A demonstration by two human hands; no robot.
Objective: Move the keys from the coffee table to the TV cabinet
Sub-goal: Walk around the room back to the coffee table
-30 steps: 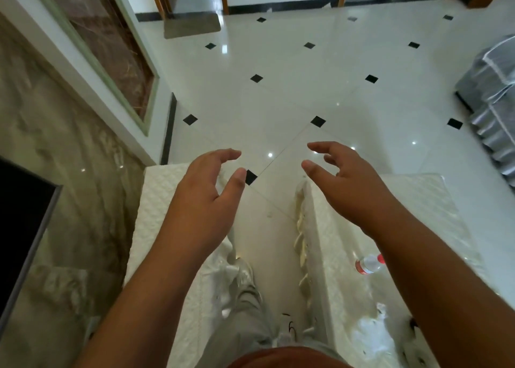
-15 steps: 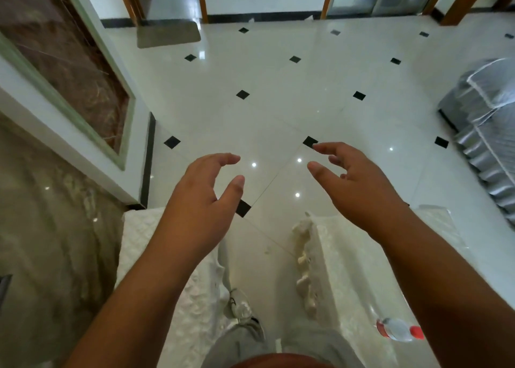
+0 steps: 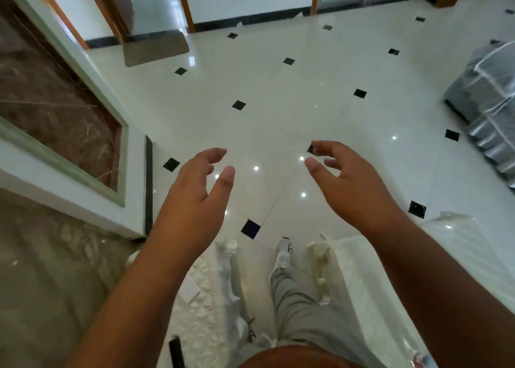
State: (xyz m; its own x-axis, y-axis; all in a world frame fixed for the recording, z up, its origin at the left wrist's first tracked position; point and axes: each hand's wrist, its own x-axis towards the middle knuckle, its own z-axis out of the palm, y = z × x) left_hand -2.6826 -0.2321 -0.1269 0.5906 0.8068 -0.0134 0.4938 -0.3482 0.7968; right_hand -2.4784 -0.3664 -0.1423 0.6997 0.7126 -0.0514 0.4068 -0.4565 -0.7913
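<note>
Two bare hands are reaching out in front of the person, over the shiny white tile floor with little black squares (image 3: 278, 111). The left hand (image 3: 192, 200) is hanging with its fingers spread apart and curled a bit, and it is holding nothing. The right hand (image 3: 351, 183) is doing the same, fingers apart and empty.

No keys are showing anywhere, so I cannot tell where they are. The white table wrapped in clear plastic (image 3: 362, 278) is sitting just right of the floor gap where the grey-trousered legs (image 3: 295, 306) are standing, and it is probably the coffee table. The white quilted cover (image 3: 200, 298) is lying just left of that gap, beside the brown marble wall panel (image 3: 55, 116), and may be the TV cabinet.

To do this step well, the person should be looking down at the wrapped table first, finding the keys, and then bringing one hand down slowly to pinch them.
</note>
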